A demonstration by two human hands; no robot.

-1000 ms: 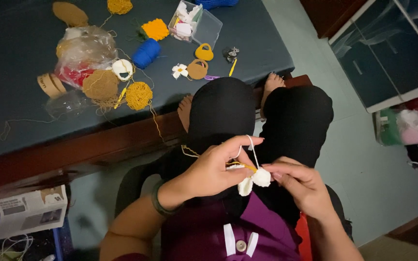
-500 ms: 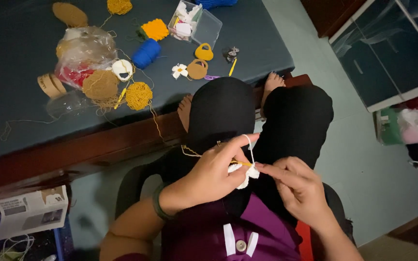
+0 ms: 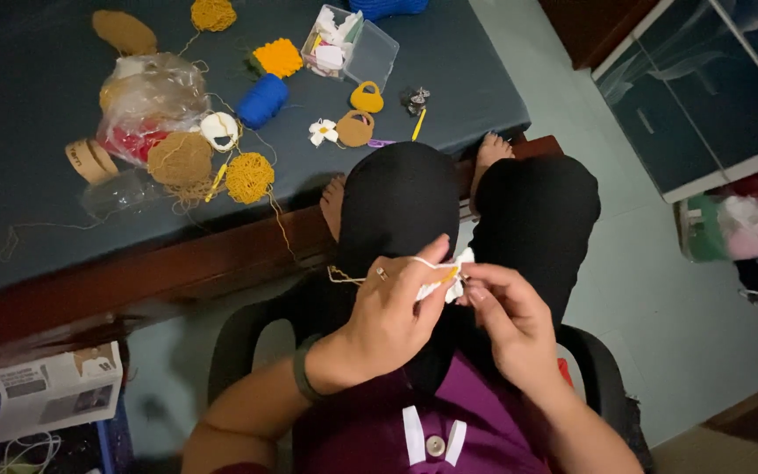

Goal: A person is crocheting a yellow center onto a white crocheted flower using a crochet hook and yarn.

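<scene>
White crochet piece [image 3: 449, 279], one, is pinched by left hand [image 3: 392, 320] and right hand [image 3: 506, 320].

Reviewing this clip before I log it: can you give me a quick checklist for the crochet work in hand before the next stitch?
1. White crochet piece pinched between both hands: ok.
2. Left hand has white yarn over its forefinger: ok.
3. Right hand grips the hook: cannot tell, hook mostly hidden.
4. Mustard strand clear of the fingers: ok.
5. Yellow yarn ball resting on the table: ok.
</scene>
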